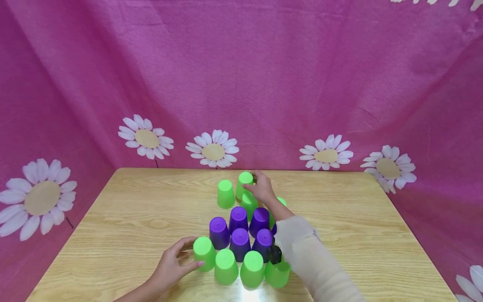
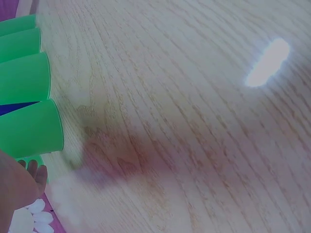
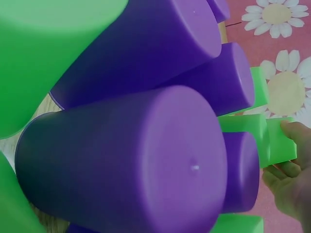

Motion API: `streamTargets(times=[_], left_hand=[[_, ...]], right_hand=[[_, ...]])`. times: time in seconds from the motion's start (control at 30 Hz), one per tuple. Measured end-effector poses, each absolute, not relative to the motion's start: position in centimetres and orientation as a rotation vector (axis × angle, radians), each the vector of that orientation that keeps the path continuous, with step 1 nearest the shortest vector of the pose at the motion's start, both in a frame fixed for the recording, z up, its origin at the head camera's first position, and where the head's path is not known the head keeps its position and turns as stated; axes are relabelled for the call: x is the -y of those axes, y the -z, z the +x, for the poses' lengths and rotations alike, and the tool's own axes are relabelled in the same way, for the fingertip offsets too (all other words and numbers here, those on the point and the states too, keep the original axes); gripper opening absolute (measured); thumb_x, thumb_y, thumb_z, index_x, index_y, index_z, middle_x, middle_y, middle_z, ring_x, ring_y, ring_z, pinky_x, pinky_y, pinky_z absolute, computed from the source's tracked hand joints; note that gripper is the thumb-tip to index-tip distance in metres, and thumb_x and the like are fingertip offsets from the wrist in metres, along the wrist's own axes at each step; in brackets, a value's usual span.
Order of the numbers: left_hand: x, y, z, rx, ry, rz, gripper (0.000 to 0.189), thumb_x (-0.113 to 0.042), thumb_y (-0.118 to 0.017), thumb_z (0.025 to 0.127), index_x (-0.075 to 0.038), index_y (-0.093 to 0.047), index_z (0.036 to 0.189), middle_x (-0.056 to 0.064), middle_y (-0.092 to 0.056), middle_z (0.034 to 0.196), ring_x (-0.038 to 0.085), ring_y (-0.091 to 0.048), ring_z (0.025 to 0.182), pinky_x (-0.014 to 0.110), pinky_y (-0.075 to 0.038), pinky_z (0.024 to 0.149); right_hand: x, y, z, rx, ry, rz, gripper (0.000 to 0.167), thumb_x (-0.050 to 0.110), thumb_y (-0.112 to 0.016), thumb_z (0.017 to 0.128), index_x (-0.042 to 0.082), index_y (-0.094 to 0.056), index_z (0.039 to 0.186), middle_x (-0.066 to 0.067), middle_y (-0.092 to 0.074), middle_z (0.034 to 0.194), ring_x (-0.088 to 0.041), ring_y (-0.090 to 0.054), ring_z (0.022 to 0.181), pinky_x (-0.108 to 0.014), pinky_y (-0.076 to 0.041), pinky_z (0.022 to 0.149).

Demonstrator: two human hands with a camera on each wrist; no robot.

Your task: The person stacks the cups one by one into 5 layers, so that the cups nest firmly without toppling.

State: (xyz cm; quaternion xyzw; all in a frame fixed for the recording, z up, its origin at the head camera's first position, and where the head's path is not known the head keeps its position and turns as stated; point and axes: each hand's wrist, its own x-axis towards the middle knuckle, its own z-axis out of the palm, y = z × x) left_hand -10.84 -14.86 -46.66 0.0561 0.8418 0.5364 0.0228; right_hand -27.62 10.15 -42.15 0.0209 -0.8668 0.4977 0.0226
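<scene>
Upside-down cups stand together on the table. My left hand (image 1: 171, 262) holds the leftmost green cup (image 1: 204, 251) of the front row, thumb in front and fingers round the back. Beside it in that row stand more green cups (image 1: 252, 268). Several purple cups (image 1: 240, 243) fill the middle. My right hand (image 1: 263, 188) reaches over the group and grips a green cup (image 1: 244, 180) at the far end between thumb and fingers. Another green cup (image 1: 225, 194) is just left of that one, and a further green cup (image 1: 249, 204) stands under the right hand.
The wooden table (image 1: 132, 226) runs back to a pink cloth (image 1: 256, 84) with white daisies. My right sleeve (image 1: 313, 256) covers part of the group's right side, where a green cup (image 1: 281, 201) shows partly. A small black device (image 1: 275, 254) sits at the right wrist.
</scene>
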Motion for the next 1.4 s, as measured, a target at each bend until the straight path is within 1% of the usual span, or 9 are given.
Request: streamTargets(times=[0.17,0.47,0.7,0.87,1.07,1.17,1.2,1.23,1.4], left_hand=[[14.8,46.6,-10.7,-2.583,-1.674,0.145,0.055,-0.013,-0.081,0.068,-0.010,-0.058,0.118,0.004,-0.065,0.114,0.012,-0.059,0.104,0.036,-0.050,0.094],[14.8,46.6,-10.5,-2.595,-1.658,0.165,0.054,-0.012,-0.080,0.068,-0.008,-0.058,0.118,0.006,-0.065,0.113,0.004,-0.058,0.101,0.034,-0.051,0.092],[14.9,46.7,-10.6,-2.601,-1.656,0.170,0.054,-0.013,-0.081,0.068,-0.009,-0.059,0.117,0.005,-0.065,0.113,0.005,-0.058,0.101,0.032,-0.051,0.091],[14.9,46.8,-10.6,-2.592,-1.664,0.163,0.055,-0.013,-0.081,0.068,-0.009,-0.059,0.117,0.005,-0.066,0.113,0.005,-0.058,0.101,0.033,-0.051,0.092],[14.9,46.9,-10.6,-2.598,-1.672,0.151,0.054,-0.013,-0.081,0.067,-0.009,-0.059,0.117,0.005,-0.066,0.112,0.003,-0.058,0.100,0.032,-0.051,0.091],[14.9,47.0,-10.5,-2.604,-1.673,0.155,0.054,-0.013,-0.081,0.067,-0.009,-0.059,0.117,0.005,-0.066,0.112,0.003,-0.058,0.100,0.032,-0.051,0.090],[14.9,46.9,-10.5,-2.603,-1.672,0.154,0.054,-0.013,-0.081,0.067,-0.009,-0.059,0.117,0.005,-0.066,0.112,0.003,-0.058,0.100,0.031,-0.051,0.090],[14.9,47.0,-10.5,-2.605,-1.667,0.161,0.055,-0.014,-0.081,0.067,-0.009,-0.059,0.117,0.005,-0.066,0.112,0.004,-0.058,0.101,0.031,-0.051,0.090],[14.8,47.1,-10.6,-2.603,-1.657,0.170,0.055,-0.015,-0.081,0.068,-0.009,-0.058,0.118,0.004,-0.065,0.114,0.010,-0.058,0.103,0.032,-0.051,0.090]], right_hand=[[-9.7,42.4,-27.8,2.732,-1.486,0.075,0.040,0.005,-0.068,0.081,-0.006,-0.054,0.117,-0.023,-0.059,0.118,-0.035,-0.056,0.110,-0.039,-0.050,0.093],[-9.0,42.6,-27.7,2.750,-1.448,0.084,0.042,0.005,-0.070,0.079,-0.007,-0.054,0.116,-0.023,-0.060,0.114,-0.034,-0.058,0.105,-0.037,-0.052,0.088],[-8.9,42.8,-27.6,2.760,-1.466,0.050,0.045,0.007,-0.069,0.080,-0.006,-0.053,0.120,-0.023,-0.060,0.115,-0.034,-0.059,0.105,-0.037,-0.053,0.088],[-8.8,42.9,-27.5,2.779,-1.415,0.107,0.041,0.006,-0.070,0.079,-0.007,-0.056,0.115,-0.022,-0.062,0.109,-0.033,-0.060,0.101,-0.036,-0.053,0.085],[-8.4,42.7,-27.4,2.818,-1.423,0.120,0.040,0.008,-0.071,0.080,-0.004,-0.057,0.115,-0.020,-0.063,0.110,-0.032,-0.060,0.103,-0.036,-0.053,0.087],[-8.6,43.7,-27.9,2.802,-1.396,0.180,0.042,0.013,-0.073,0.078,-0.002,-0.059,0.114,-0.017,-0.064,0.107,-0.029,-0.061,0.100,-0.034,-0.053,0.084],[-8.9,45.0,-28.8,2.776,-1.370,0.229,0.042,0.018,-0.075,0.077,-0.001,-0.060,0.112,-0.015,-0.065,0.103,-0.026,-0.062,0.095,-0.031,-0.054,0.079],[-9.1,45.9,-29.5,2.773,-1.356,0.250,0.043,0.021,-0.076,0.076,0.001,-0.061,0.112,-0.013,-0.066,0.102,-0.025,-0.062,0.094,-0.030,-0.054,0.078],[-9.8,49.9,-32.4,2.801,-1.286,0.286,0.047,0.029,-0.077,0.074,0.006,-0.063,0.112,-0.011,-0.067,0.102,-0.024,-0.062,0.094,-0.033,-0.054,0.078]])
